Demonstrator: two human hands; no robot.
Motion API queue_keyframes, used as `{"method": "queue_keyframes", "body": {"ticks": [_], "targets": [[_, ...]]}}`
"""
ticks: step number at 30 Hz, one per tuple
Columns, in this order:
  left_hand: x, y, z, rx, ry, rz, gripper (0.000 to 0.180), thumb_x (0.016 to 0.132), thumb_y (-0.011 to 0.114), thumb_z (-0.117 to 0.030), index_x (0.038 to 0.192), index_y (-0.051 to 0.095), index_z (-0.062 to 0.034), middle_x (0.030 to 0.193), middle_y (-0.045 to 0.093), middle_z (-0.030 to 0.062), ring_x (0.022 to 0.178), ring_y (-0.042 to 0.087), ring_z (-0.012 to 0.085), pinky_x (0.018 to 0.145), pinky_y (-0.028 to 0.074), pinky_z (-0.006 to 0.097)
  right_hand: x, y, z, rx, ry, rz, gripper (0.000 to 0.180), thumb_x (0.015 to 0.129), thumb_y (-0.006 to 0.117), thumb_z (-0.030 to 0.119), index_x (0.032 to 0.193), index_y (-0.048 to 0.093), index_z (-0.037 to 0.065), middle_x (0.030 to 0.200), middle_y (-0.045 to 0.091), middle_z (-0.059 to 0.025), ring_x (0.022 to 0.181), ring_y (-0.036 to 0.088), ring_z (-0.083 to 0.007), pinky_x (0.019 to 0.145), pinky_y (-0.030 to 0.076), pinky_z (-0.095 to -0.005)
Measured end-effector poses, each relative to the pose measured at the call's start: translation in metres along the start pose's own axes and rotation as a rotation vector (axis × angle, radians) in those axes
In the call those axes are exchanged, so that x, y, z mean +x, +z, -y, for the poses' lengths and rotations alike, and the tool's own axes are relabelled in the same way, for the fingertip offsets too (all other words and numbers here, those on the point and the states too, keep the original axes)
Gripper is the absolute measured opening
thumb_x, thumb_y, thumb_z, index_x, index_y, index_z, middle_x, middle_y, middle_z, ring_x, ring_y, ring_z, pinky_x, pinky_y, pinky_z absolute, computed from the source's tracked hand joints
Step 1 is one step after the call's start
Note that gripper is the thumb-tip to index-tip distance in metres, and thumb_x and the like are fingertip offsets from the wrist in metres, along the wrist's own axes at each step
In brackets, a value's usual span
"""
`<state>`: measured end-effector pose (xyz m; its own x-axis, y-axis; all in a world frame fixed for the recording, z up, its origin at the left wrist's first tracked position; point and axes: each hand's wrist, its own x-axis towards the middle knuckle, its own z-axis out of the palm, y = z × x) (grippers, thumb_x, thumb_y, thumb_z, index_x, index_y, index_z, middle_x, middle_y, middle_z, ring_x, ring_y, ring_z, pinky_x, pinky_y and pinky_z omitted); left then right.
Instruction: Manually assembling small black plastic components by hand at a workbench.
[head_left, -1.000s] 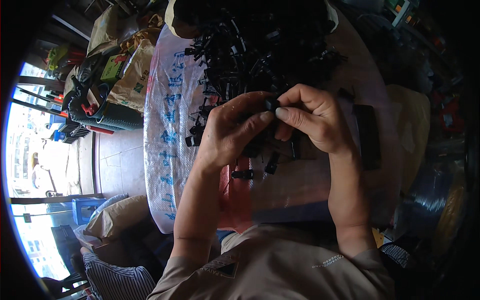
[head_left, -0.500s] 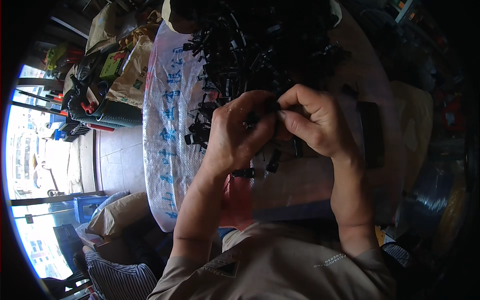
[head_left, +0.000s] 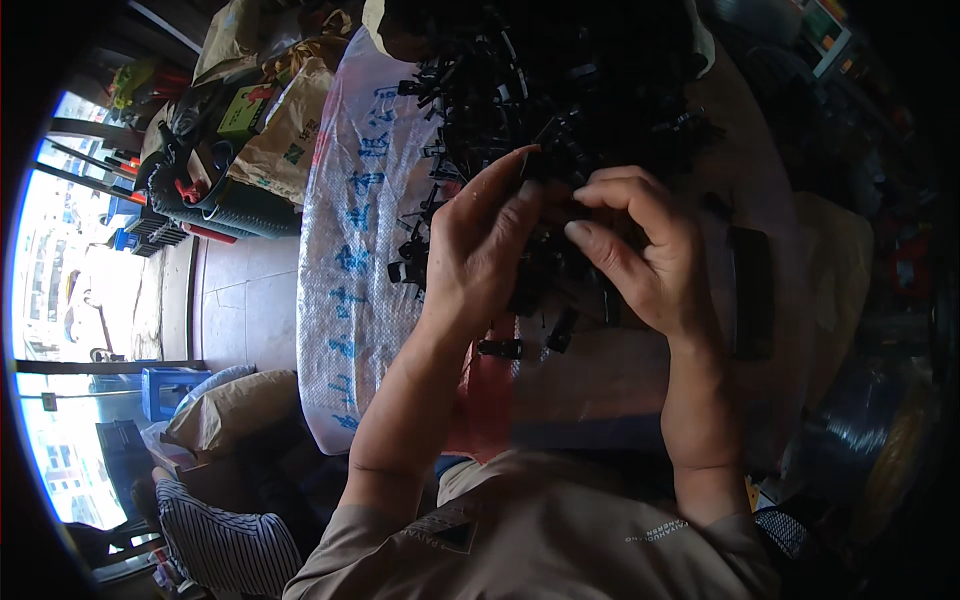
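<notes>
My left hand and my right hand are raised together over a table covered by a white woven sack with blue writing. Between their fingertips they pinch a small black plastic part; its shape is mostly hidden by my fingers. Just beyond my hands lies a big heap of similar black plastic parts. Several loose ones lie under my hands, such as one black piece near the table's front.
A flat black rectangular object lies on the table at the right. To the left stand brown paper sacks, a black crate and a tiled floor. A blue stool and a stuffed sack sit lower left.
Both hands have stayed together over the table and shifted their fingers slightly on the small black part, the left fingers now stretched up higher.
</notes>
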<state>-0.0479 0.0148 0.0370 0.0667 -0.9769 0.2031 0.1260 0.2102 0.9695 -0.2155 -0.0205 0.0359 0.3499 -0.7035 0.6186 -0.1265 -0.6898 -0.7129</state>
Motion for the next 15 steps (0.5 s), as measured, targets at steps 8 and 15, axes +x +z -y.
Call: {"method": "queue_keyframes", "body": {"ticks": [8,15], "targets": [[0.002,-0.006,-0.001,-0.251,-0.291,0.047,0.035,0.099,0.05,-0.024,0.116,0.056,0.0064,0.082,0.063,0.0063,0.066,0.055,0.0102,0.061,0.044,0.024,-0.003,0.011,-0.004,-0.129,-0.074,-0.03,0.018,0.085,0.067,0.003,0.102,0.062,0.003,0.094,0.061,-0.0094,0.082,0.062,-0.0208,0.068,0.05,-0.0286],[-0.002,-0.001,-0.005,-0.229,-0.366,0.145,0.028,0.099,0.051,-0.028,0.109,0.055,-0.0017,0.074,0.057,0.002,0.057,0.05,0.0085,0.051,0.039,0.022,-0.001,0.004,-0.008,0.096,0.048,0.018,0.012,0.091,0.063,0.008,0.101,0.061,0.001,0.096,0.06,-0.0045,0.081,0.057,-0.011,0.071,0.047,-0.0225]]}}
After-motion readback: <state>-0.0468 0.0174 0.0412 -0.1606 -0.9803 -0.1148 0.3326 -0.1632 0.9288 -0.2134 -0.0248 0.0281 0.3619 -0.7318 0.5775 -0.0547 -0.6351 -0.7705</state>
